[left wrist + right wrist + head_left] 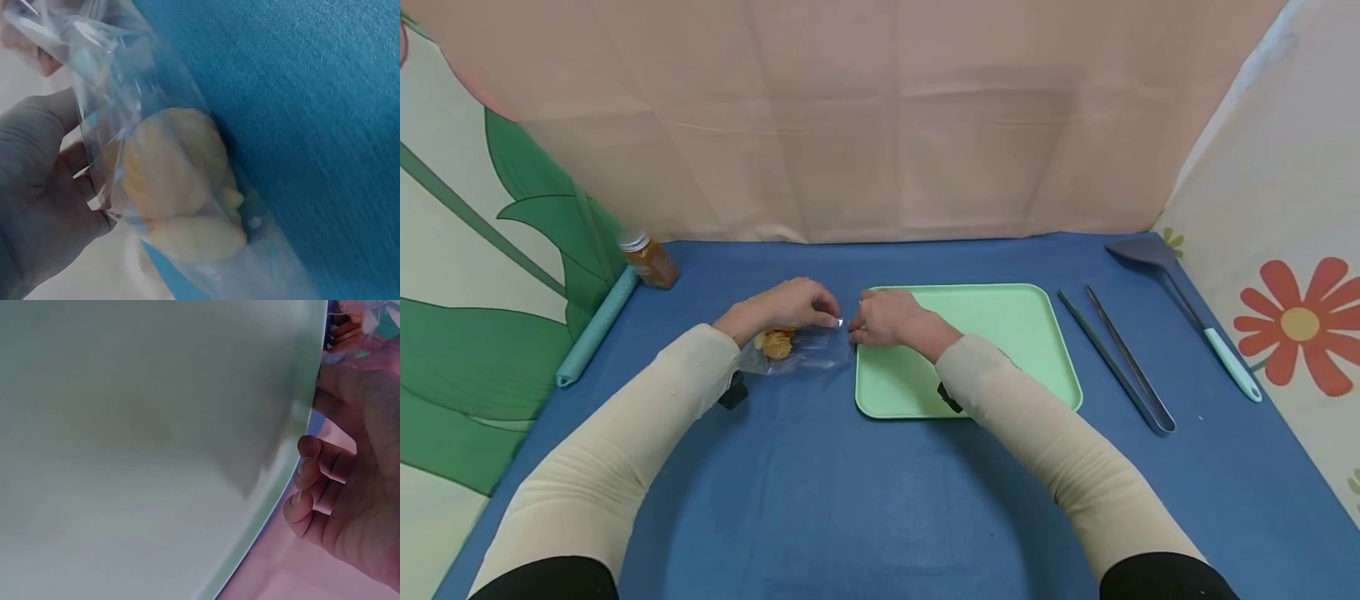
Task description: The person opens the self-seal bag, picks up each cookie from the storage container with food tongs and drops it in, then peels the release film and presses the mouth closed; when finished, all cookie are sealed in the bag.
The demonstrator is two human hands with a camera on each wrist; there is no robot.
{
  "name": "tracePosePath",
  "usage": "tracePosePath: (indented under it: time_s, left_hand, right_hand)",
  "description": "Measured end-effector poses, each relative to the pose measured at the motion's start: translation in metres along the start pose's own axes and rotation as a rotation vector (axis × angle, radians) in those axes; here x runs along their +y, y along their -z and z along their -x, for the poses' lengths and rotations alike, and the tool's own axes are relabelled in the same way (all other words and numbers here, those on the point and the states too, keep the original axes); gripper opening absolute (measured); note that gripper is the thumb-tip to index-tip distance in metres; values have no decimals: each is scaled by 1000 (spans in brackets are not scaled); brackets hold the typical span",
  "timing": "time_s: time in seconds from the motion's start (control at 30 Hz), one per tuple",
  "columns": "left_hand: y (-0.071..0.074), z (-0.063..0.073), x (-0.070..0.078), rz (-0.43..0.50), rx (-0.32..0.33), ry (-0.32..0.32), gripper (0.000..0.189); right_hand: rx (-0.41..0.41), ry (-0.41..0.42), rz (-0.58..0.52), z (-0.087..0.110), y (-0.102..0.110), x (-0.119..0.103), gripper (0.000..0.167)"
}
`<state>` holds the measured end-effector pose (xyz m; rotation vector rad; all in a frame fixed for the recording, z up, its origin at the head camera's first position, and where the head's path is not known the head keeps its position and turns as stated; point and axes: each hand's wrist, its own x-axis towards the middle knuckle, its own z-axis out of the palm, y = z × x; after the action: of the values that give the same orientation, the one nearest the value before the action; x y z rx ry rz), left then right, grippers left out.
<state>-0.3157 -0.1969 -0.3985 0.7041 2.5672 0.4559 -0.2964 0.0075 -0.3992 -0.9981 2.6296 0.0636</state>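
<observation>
"Where's the clear bag (820,350)?"

"Just left of the green tray (1000,333), over the blue tabletop (850,500), with yellowish pieces (777,343) inside towards its left end."

"How is it held?"

"The left hand (793,304) pinches its far side; the right hand (891,318) pinches its right end, by the tray's left rim."

"What lies right of the tray?"

"Tongs (1108,362), then a dark spatula (1138,250) farther right."

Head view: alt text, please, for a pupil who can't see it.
A person's left hand and right hand handle a clear bag of yellowish pieces beside a green tray on blue cloth; tongs and spatula lie right, a jar back left.
</observation>
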Motion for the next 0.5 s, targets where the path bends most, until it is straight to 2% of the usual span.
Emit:
tracePosePath:
  time_s: [0.2, 0.4, 0.5]
  left_hand:
    - [-2, -4, -6, 101, -29, 29, 15]
    - [-1, -5, -19, 291, -71, 71, 28]
    - [0, -5, -22, 357, -82, 84, 32]
  right_hand:
    - [1, -11, -63, 0, -3, 2, 35]
    - [1, -8, -136, 0, -4, 4, 36]
    - [-4, -12, -170, -1, -5, 6, 36]
